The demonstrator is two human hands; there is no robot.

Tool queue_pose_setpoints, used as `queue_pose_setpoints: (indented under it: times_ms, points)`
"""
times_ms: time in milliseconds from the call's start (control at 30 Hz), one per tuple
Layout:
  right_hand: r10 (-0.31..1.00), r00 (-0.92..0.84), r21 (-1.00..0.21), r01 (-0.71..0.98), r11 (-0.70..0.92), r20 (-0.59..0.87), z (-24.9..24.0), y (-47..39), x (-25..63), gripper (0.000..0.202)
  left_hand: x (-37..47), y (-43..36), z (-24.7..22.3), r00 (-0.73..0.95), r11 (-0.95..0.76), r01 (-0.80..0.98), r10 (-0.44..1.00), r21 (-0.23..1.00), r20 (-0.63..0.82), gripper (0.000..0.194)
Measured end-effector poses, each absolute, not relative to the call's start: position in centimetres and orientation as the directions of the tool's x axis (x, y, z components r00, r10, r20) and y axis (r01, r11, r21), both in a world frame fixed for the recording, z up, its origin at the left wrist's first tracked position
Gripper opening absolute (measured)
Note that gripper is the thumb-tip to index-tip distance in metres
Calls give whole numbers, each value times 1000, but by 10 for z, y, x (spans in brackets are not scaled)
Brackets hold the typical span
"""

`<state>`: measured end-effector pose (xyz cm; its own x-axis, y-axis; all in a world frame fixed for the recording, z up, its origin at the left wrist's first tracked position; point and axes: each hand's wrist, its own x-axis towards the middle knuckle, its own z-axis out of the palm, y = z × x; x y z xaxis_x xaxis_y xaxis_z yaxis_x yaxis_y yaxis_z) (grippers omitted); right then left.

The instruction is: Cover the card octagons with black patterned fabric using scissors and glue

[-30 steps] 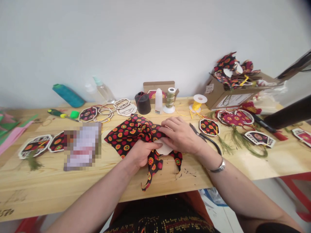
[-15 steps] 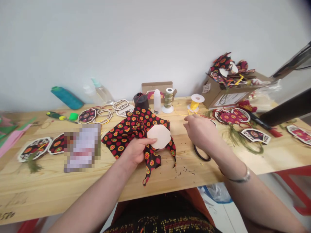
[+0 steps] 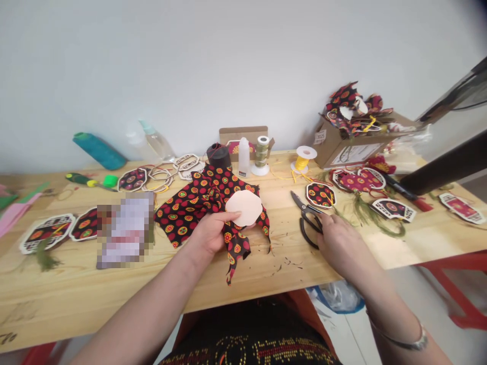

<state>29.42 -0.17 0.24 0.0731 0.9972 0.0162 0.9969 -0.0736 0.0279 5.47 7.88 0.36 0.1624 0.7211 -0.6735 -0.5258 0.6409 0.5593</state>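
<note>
My left hand (image 3: 213, 230) pinches a white scalloped card disc (image 3: 244, 207) by its lower left edge, with the thumb on its face. Black cloth printed with red dots and orange flowers (image 3: 182, 208) spreads around and under the disc. Strips of the cloth hang down below my fingers. My right hand (image 3: 338, 241) has its fingers closed at one handle of the black-handled scissors (image 3: 304, 215). The blades point away to the upper left, slightly apart, over the table. How far my fingers go round the handle is partly hidden.
A dark patterned octagonal ornament (image 3: 320, 194) lies just beyond the scissors. Behind stand a yellow thread spool (image 3: 303, 161), a green thread spool (image 3: 261, 152) and a white bottle (image 3: 244, 157). A cardboard box (image 3: 350, 149) of cloth pieces is at the right. Small dark scraps lie on the table (image 3: 266, 284).
My right hand has come down and to the right, from over the table onto the scissors' handle, uncovering the blades and the octagonal ornament. My left hand still holds the disc.
</note>
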Motion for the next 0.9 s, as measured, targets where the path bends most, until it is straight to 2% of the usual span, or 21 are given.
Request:
queue_pose_setpoints:
  times_ms: [133,167,233,300,333,367,400,467,533,733,900]
  points:
    - [991,132,-142,981,-134,-20,5,-4,299,27,54,79,4,160,628,-530,734,570,-660,51]
    - [988,152,-226,961,-157,-40,7,-6,298,28,54,78,4,161,624,-532,739,573,-655,52]
    - [980,164,-499,843,-201,-117,11,-10,292,26,55,78,5,167,617,-537,746,575,-644,54]
    - [970,94,-813,531,-238,-223,13,-15,279,22,55,78,6,166,614,-543,748,573,-643,56]
    - [965,33,-915,313,-256,-259,14,-19,270,22,55,78,7,163,613,-545,746,571,-646,56]
    - [961,-28,-957,98,-272,-276,13,-23,259,26,55,77,7,161,615,-547,743,568,-650,55]
    - [959,-80,-956,-90,-279,-272,12,-28,248,31,55,77,7,161,618,-548,739,563,-654,54]
    - [956,-165,-880,-375,-290,-244,6,-37,224,43,56,77,8,174,620,-557,738,553,-652,53]
    - [950,-218,-794,-524,-308,-224,-1,-45,204,52,55,77,9,186,616,-572,740,541,-646,53]
    - [899,-352,-622,-651,-435,-261,-11,-57,179,61,55,77,15,157,585,-610,751,535,-641,56]
    - [863,-361,-594,-626,-505,-353,-9,-59,172,63,56,76,14,170,571,-627,764,530,-623,54]
